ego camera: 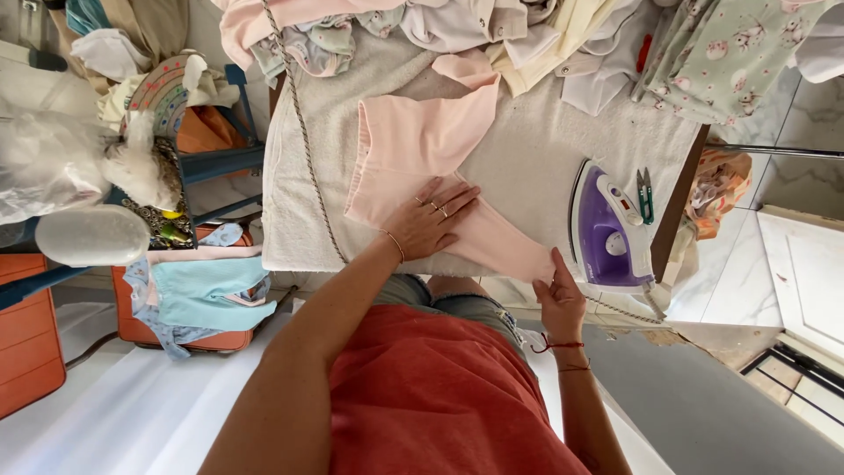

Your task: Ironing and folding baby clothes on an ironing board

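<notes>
The left hand is laid flat, fingers spread, on the pale pink garment, which is spread over the towel-covered ironing surface. The garment's lower hem is pinched by the right hand at the near edge of the surface. Just beside that hand a purple and white iron is stood, with small green snips close to it. A braided cord is run across the surface left of the garment. A heap of light clothes is piled along the far edge. On the floor to the left, an orange case is seen, apparently open, with a light blue garment draped over it.
</notes>
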